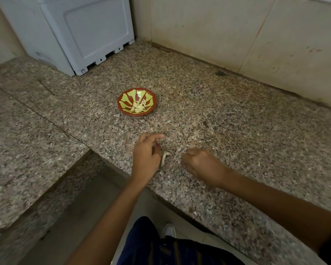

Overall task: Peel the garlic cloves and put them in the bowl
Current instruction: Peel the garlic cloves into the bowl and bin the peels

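Inside bowl [122, 104]: peeled cloves [139, 107]

A small round bowl [137, 101], red-brown with a pale green petal pattern inside, sits upright on the speckled granite counter [227, 119], toward its middle and well back from the front edge. In its hollow lies a heap of peeled garlic cloves [139, 107], creamy white and slender, piled against the side nearest the front edge. Close to the counter's front edge, well apart from the bowl, a scrap of pale garlic skin [164, 158] lies loose on the stone, thin, curled and papery, stretched roughly front to back.
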